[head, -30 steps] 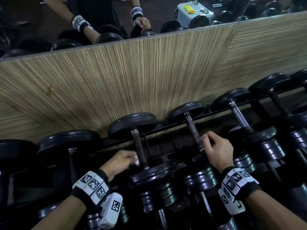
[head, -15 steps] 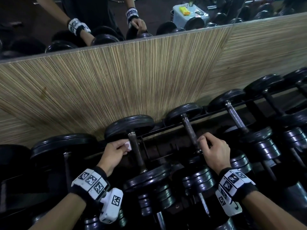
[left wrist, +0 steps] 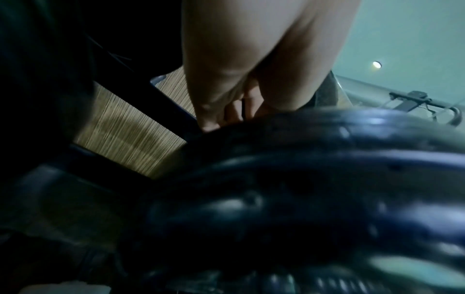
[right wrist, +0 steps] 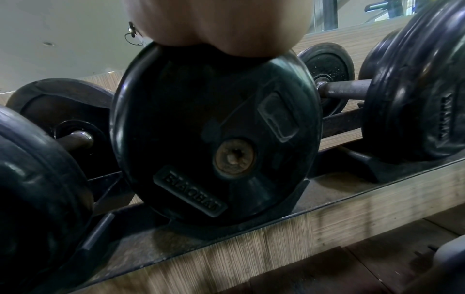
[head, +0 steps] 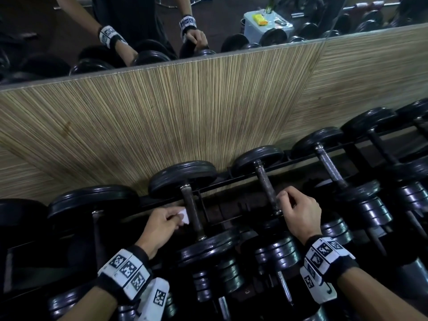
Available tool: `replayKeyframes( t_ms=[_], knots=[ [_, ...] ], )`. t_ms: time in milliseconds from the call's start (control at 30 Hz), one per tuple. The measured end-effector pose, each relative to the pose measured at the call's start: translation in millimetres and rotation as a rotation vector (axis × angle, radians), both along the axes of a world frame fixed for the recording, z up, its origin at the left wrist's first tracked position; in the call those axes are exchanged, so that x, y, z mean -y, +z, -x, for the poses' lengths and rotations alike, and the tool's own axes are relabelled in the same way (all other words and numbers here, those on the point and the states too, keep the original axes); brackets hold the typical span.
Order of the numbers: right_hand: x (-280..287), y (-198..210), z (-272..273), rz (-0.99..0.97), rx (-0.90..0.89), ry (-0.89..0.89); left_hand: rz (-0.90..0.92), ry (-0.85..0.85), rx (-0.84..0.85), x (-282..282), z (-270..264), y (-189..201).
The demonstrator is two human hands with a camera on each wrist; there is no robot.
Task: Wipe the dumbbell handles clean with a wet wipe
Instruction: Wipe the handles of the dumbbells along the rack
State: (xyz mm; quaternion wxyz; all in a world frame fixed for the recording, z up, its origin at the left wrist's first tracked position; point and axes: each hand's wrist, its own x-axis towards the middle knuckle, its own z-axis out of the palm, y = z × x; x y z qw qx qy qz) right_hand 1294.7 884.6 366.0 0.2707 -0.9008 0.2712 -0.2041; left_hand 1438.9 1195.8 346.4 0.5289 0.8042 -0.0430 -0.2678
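Along the foot of a wood-grain wall panel (head: pixel 162 117), a rack (head: pixel 234 179) carries a row of black dumbbells, and only the head view takes in the whole line together with both hands; a mirror (head: pixel 69 24) above the panel shows the person's forearms again. From the right wrist camera the row is seen from the other end: the flat outer face of one weight plate (right wrist: pixel 216 139) fills the picture, with raised lettering and a rusty hub, and the heel of the right hand (right wrist: pixel 219 23) sits just above its rim, while the fingers are out of sight there. The left wrist camera is dark and blurred, giving little beyond curved black plates and the underside of the left hand (left wrist: pixel 256 65); the wipe cannot be made out in it.

Seen from the head, the left hand (head: pixel 159 225) reaches forward with its fingers bunched, pinching a small folded white wet wipe (head: pixel 184 216) that lies against the left side of a dumbbell handle (head: pixel 192 212). The right hand (head: pixel 301 212) is turned palm-down one dumbbell to the right, its fingers curled around the lower part of the neighbouring handle (head: pixel 266 186). Each wrist wears a black band with white patterned marker blocks.
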Motion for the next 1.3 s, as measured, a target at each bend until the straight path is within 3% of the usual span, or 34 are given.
replayKeyframes(
  t_ms=[300, 900, 1100, 1300],
  knots=[
    [-2.6, 3.5, 0.3, 0.014, 0.008, 0.002, 0.005, -0.03, 0.034, 7.8, 9.3, -1.8],
    [-1.1, 0.8, -0.3, -0.003, -0.01, -0.001, 0.006, -0.177, -0.199, -3.0, 22.9, 4.6],
    [-2.1, 1.6, 0.0, -0.006, -0.003, -0.007, -0.019, -0.16, -0.249, -3.0, 23.3, 8.9],
    [-2.5, 2.8, 0.4, -0.005, 0.008, -0.003, -0.015, 0.022, -0.214, 2.7, -3.9, 15.4]
  ],
)
